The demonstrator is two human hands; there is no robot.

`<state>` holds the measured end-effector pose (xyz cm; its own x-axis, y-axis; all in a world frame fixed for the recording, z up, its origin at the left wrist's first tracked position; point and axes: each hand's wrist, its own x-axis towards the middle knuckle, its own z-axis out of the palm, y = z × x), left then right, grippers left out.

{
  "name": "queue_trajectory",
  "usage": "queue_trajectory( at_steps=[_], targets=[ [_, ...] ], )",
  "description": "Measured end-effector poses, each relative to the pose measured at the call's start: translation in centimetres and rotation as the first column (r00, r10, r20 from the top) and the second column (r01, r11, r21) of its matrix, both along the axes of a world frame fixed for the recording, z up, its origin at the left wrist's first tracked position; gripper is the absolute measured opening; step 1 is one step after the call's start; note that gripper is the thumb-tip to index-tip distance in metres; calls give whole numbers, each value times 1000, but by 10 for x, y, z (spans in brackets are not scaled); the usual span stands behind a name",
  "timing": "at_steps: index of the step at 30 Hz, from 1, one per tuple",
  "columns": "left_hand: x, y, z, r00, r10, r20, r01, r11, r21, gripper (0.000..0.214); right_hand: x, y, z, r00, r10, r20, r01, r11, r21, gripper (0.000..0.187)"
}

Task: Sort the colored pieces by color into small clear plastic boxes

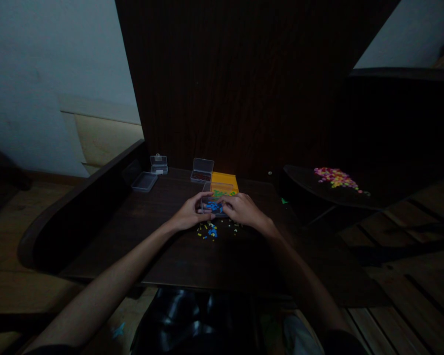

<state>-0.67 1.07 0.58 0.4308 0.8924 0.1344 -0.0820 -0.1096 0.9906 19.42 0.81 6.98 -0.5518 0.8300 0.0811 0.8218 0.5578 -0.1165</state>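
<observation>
A small clear plastic box (213,206) with blue beads inside sits on the dark wooden table (163,246). My left hand (190,213) grips its left side with curled fingers. My right hand (244,209) closes on its right side. Just in front of the box lie scattered blue, yellow and green beads (210,230). Behind it stands an orange box (224,182) holding green and yellow beads. The room is dim and the fingertips are hard to make out.
Clear boxes (202,170), (159,163) and a flat lid (144,181) stand at the table's back left. A pile of pink and yellow beads (335,177) lies on a dark surface to the right. A dark wooden panel (244,84) rises behind the table.
</observation>
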Motion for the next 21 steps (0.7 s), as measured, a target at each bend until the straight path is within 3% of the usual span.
queue_trajectory(
  at_steps=[5,10,16,21],
  targets=[
    [-1,3,0,997,72,16,-72,997,-2,71,5,-10,-6,989,97,-113,-104,993,-58,24],
    [-2,2,2,993,120,-13,-120,993,5,72,8,-21,-18,965,240,-105,-256,949,-183,21],
    [-2,1,4,990,132,-46,-133,991,-9,75,12,-27,-31,959,277,-57,-283,931,-229,21],
    [-2,1,1,990,134,-50,-133,991,16,72,14,-29,-35,974,222,-41,-225,943,-247,22]
  ],
)
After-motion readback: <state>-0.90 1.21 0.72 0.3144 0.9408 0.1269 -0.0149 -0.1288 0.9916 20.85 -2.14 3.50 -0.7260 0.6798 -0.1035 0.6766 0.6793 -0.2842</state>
